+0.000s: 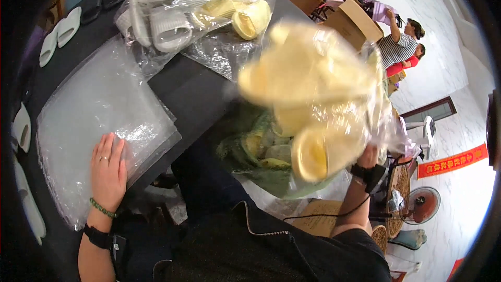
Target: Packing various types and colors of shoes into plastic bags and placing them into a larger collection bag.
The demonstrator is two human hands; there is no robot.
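My left hand (pixel 109 164), wearing a ring and a green bead bracelet, lies flat on a stack of clear plastic bags (pixel 86 99) on the dark table. On the right, my right hand (pixel 369 155) is closed on the edge of a clear plastic bag of yellow slippers (pixel 313 73), held up beside the table and smeared by motion. Part of that hand is hidden by plastic. Beneath the raised bag sits a large green sack (pixel 308 188) with more yellow slippers inside, partly covered from view.
A clear bag of white and yellow slippers (pixel 172 26) lies at the table's far side. White slippers (pixel 68 26) and black slippers (pixel 91 5) line the left edge. Cardboard boxes (pixel 355 23) and a person in a striped top (pixel 394 47) are far right; a fan (pixel 421 204) stands nearer.
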